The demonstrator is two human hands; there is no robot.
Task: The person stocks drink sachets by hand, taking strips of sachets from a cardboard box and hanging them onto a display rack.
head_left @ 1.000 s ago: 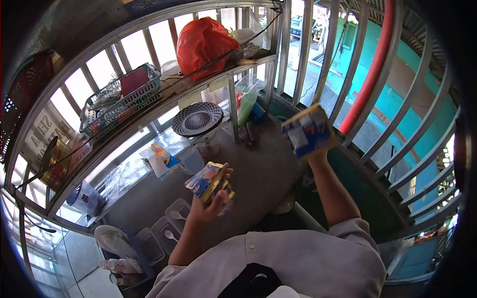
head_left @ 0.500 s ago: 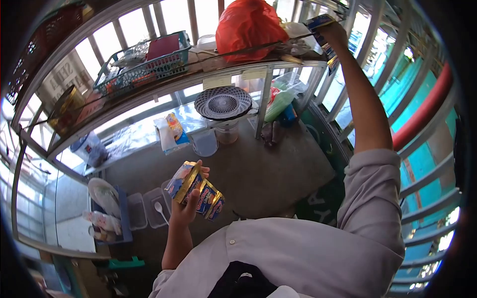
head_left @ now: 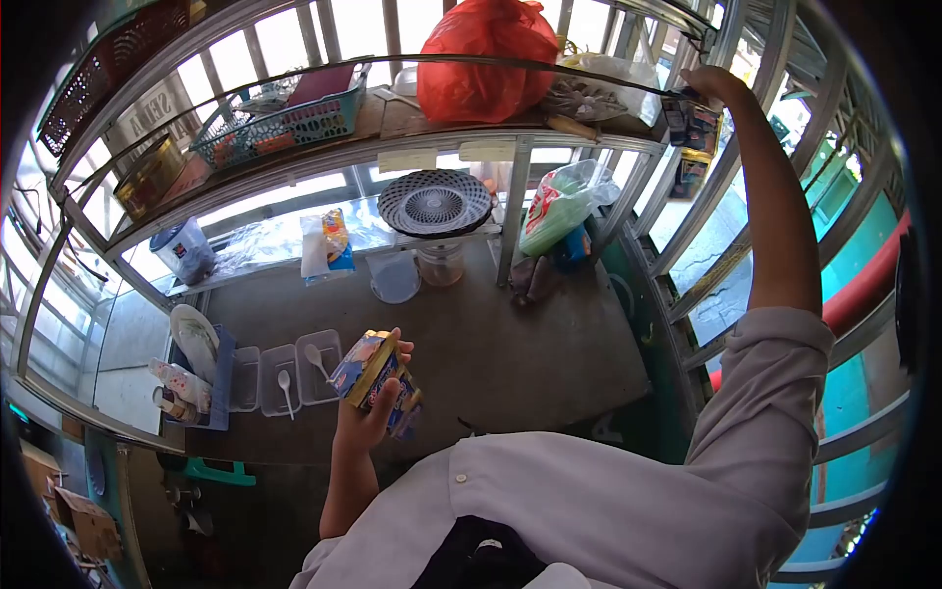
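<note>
My left hand (head_left: 371, 412) is closed round a bundle of blue and gold sachets (head_left: 378, 381), low in front of my chest. At the upper right, my raised right hand (head_left: 714, 86) is at a dark cord (head_left: 589, 75) strung along the shelf front. Just below that hand hangs a strip of dark and gold sachets (head_left: 693, 133), beside the metal bars. The right fingers are small and partly hidden, so their grip is unclear.
The upper shelf (head_left: 392, 118) holds a red plastic bag (head_left: 486, 64) and a teal basket (head_left: 285, 123). Below are a black woven plate (head_left: 435, 203), a green bag (head_left: 557, 211), clear trays with spoons (head_left: 319, 371) and a blue rack (head_left: 224, 378). Metal bars line the right.
My right hand has moved right and slightly down, and the sachets near it now hang below it. My left hand still holds its bundle. The view has shifted a little.
</note>
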